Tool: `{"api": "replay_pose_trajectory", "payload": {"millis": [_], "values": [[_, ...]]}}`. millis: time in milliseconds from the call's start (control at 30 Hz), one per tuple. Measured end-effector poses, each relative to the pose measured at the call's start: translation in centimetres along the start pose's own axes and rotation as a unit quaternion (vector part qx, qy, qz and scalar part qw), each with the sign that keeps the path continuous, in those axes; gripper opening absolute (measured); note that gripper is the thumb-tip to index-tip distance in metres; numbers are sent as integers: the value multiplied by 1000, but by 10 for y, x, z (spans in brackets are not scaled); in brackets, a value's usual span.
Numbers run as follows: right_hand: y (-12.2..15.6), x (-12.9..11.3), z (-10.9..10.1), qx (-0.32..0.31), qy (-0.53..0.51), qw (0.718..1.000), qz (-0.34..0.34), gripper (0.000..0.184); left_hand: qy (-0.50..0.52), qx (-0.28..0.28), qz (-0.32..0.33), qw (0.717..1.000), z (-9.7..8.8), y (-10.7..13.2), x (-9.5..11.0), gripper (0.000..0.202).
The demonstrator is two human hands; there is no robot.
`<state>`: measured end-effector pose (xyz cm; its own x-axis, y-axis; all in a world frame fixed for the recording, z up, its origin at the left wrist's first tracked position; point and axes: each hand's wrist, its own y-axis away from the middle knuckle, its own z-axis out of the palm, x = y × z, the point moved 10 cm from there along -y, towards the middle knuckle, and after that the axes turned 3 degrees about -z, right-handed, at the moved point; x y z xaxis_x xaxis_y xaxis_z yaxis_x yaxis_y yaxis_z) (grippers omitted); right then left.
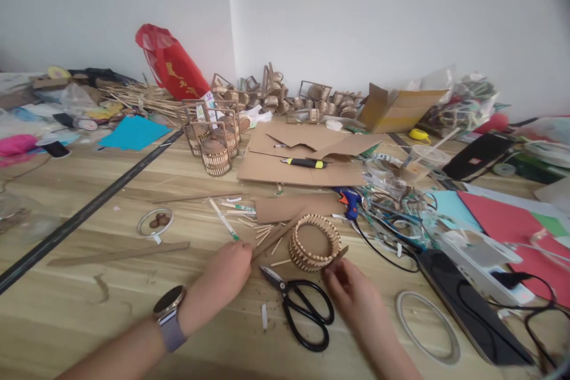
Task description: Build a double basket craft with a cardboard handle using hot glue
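Observation:
My left hand (229, 270), with a watch on its wrist, is closed on the near end of a brown cardboard strip (278, 238) that slants up to the right. A small round basket of matchsticks (312, 252) stands upright just right of the strip. Beside its lower right edge, my right hand (351, 288) pinches a short brown strip end (342, 252); its fingertips are partly hidden. Between both hands lie black-handled scissors (307, 314). Loose matchsticks (262, 230) are scattered beyond my left hand.
Cardboard sheets (303, 175) carry a yellow-black utility knife (305, 163). A blue glue gun (351, 202) trails a cable towards a power strip (485, 267). Finished lidded baskets (216, 154) stand behind. On the right lie a phone (472, 306) and a white ring (427, 326).

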<state>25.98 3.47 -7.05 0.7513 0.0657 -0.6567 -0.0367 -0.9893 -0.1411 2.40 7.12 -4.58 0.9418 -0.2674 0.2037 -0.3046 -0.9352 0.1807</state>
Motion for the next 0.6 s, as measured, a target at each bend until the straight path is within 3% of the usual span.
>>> {"api": "replay_pose_trajectory", "payload": {"millis": [233,400,600], "values": [[-1,-3,0,-11,-18,1000,-1,25,3,-33,8,999,-6,9,-5,28],[-1,-9,0,-12,-12,1000,-17,26,-17,-71,-10,997,1,14,-5,32],[0,-6,-2,-6,-3,999,-33,28,-27,-74,-11,997,5,19,-19,36]]}}
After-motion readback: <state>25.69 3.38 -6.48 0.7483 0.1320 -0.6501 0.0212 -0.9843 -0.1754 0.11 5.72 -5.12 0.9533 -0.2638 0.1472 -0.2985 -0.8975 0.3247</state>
